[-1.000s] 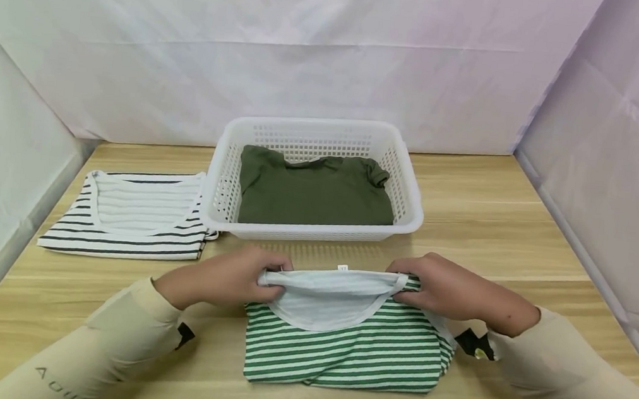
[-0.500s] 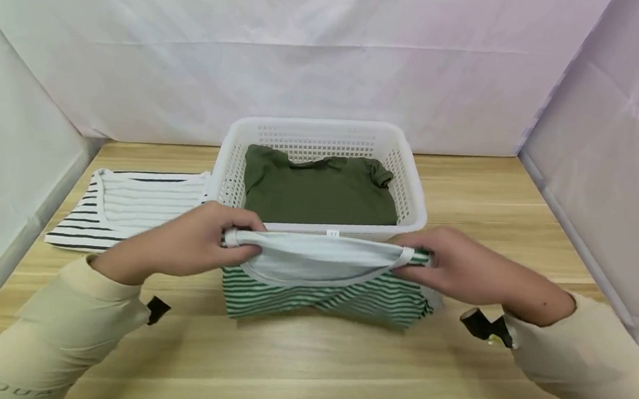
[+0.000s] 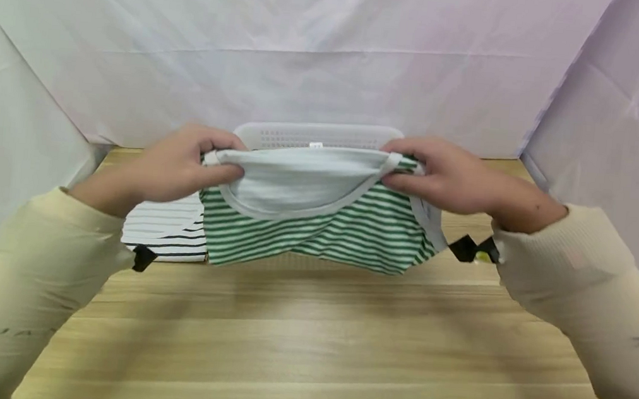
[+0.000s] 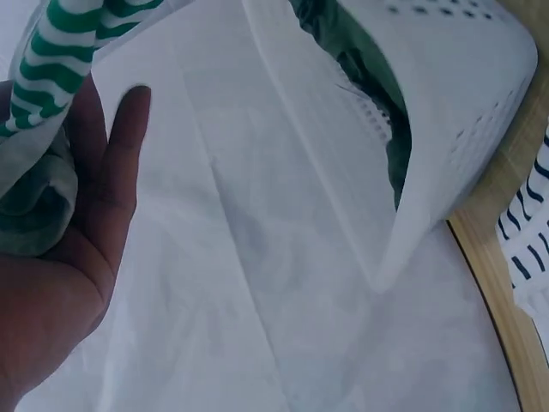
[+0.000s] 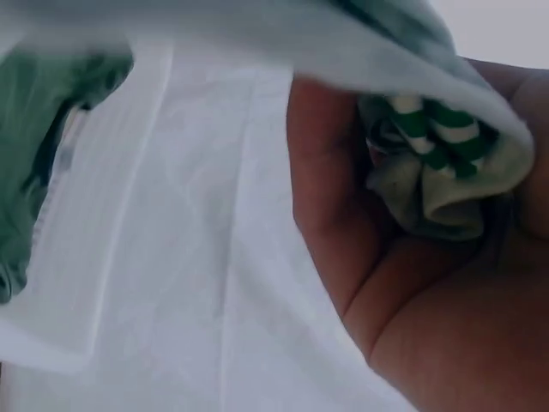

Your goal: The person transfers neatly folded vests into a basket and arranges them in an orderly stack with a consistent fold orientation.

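One green-and-white striped fabric top with a pale neckband hung above the wooden bench, hiding most of a white perforated plastic basket holding dark green cloth. The left hand curled its fingers around one upper corner; the right hand gripped the other. A white, dark-striped garment lay leftward.

In the head view, the green-striped shirt hides most of the white basket, the collar tag is too small to read, and edges cut off 2 sleeves.
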Demonstrator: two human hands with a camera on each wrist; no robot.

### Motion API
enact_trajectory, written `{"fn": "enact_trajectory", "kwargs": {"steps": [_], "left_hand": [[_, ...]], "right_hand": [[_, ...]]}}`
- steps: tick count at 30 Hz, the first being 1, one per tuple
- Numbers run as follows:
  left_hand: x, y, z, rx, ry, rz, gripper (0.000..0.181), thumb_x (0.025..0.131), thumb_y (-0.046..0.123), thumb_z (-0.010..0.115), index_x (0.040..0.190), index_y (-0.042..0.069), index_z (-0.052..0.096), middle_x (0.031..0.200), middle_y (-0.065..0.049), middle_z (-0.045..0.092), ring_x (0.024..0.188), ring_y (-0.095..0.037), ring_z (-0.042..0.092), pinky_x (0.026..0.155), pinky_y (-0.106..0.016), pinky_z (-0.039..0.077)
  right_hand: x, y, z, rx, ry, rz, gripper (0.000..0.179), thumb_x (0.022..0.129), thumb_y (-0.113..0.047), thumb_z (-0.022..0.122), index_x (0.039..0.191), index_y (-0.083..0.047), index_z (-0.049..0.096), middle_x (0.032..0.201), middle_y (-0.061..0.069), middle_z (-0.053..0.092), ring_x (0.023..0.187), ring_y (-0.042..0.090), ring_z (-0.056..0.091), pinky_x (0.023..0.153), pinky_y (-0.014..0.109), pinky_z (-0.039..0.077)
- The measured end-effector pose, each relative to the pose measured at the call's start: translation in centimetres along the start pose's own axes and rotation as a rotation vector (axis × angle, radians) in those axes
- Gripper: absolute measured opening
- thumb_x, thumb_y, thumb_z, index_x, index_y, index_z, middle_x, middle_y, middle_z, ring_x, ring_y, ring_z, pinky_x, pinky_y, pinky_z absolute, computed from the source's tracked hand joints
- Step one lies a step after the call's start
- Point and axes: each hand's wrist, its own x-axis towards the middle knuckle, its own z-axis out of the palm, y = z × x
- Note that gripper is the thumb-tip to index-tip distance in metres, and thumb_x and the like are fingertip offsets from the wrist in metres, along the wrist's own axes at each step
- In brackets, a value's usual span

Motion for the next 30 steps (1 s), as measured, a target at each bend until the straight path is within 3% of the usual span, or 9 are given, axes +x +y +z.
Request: {"fn": "enact_trajectory", "kwargs": {"steps": [6,10,14,17,22,26,30], "left_hand": [[3.8,-2.2,-0.3,0.109,-0.024,-0.134,0.021,0.096,0.025,0.057,0.107,0.016,0.073,0.112,-0.006,0.071,0.095,-0.021,0.057,0.083,-0.038,0.042],[6.3,-4.4,0.1,0.154,-0.076,-0.169,0.025,0.095,0.026,0.056,0.109,0.014,0.072,0.116,-0.008,0.069,0.099,-0.021,0.056,0.088,-0.040,0.041],[8.1,-6.4,1.3,0.204,-0.149,-0.172,0.027,0.096,0.022,0.055,0.114,0.009,0.070,0.116,-0.011,0.069,0.097,-0.023,0.058,0.088,-0.041,0.044],[8.8,-7.2,2.4,0.240,-0.195,-0.164,0.030,0.097,0.019,0.054,0.118,0.004,0.068,0.113,-0.013,0.069,0.092,-0.023,0.059,0.086,-0.041,0.046],[9.5,-7.8,3.3,0.326,-0.227,-0.153,0.031,0.098,0.017,0.052,0.121,0.001,0.065,0.113,-0.015,0.068,0.086,-0.024,0.059,0.083,-0.042,0.045],[9.7,-7.9,3.6,0.393,-0.236,-0.191,0.036,0.100,0.020,0.051,0.129,0.001,0.061,0.120,-0.016,0.066,0.094,-0.025,0.062,0.088,-0.047,0.046],[9.6,-7.8,4.1,0.440,-0.251,-0.241,0.037,0.102,0.023,0.050,0.134,0.005,0.058,0.124,-0.014,0.066,0.100,-0.026,0.063,0.092,-0.053,0.044]], "right_hand": [[3.8,2.8,-1.2,-0.051,-0.061,0.176,0.035,0.103,-0.021,0.056,0.137,-0.015,0.056,0.136,0.005,0.058,0.112,0.019,0.055,0.095,0.041,0.046],[6.2,5.2,-1.0,-0.073,-0.127,0.267,0.034,0.103,-0.022,0.055,0.137,-0.018,0.056,0.133,0.004,0.058,0.116,0.021,0.054,0.100,0.044,0.043],[7.8,6.9,0.3,-0.131,-0.187,0.314,0.041,0.103,-0.019,0.052,0.144,-0.016,0.049,0.146,0.007,0.049,0.136,0.025,0.044,0.110,0.049,0.038],[8.4,7.8,1.5,-0.205,-0.220,0.314,0.047,0.104,-0.017,0.050,0.149,-0.010,0.043,0.154,0.012,0.041,0.145,0.030,0.035,0.115,0.054,0.033],[9.1,8.0,2.5,-0.285,-0.184,0.289,0.042,0.102,-0.010,0.051,0.144,-0.006,0.047,0.145,0.015,0.051,0.136,0.031,0.047,0.109,0.052,0.040],[9.6,7.5,2.6,-0.336,-0.167,0.306,0.042,0.101,-0.006,0.050,0.143,-0.006,0.048,0.142,0.014,0.054,0.134,0.031,0.049,0.108,0.050,0.042],[10.2,7.2,3.0,-0.368,-0.206,0.352,0.046,0.102,-0.005,0.047,0.148,-0.006,0.043,0.148,0.015,0.048,0.139,0.032,0.045,0.108,0.049,0.043]]}}
